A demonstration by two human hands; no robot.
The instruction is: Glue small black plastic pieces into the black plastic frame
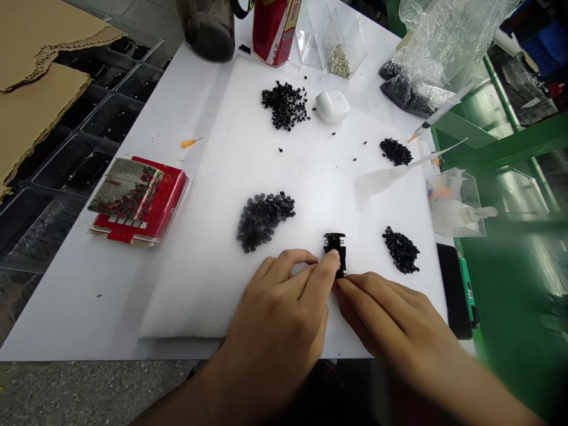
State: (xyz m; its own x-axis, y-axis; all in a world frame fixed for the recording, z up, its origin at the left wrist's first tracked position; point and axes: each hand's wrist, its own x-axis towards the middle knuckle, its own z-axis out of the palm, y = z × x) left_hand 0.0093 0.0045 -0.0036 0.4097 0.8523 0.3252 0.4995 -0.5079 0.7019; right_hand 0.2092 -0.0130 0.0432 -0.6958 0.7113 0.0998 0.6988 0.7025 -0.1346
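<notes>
A small black plastic part point(335, 242) lies on the white foam sheet point(195, 284) near its front edge. My left hand point(284, 307) presses on this part with a fingertip, its fingers bent around the near side. My right hand point(390, 319) has its fingers closed together at the part's lower end; whatever is between the fingertips is hidden. Left of the part is a pile of flat black square pieces point(264, 219). To the right sits a pile of small black pieces point(401, 249).
Farther back are a heap of tiny black parts point(285, 105), a white rounded case point(332, 106), a dropper bottle point(381, 179), a syringe point(439, 112) and a red can point(274, 29). A red box point(146, 201) and an orange needle tip point(189, 143) lie on the left.
</notes>
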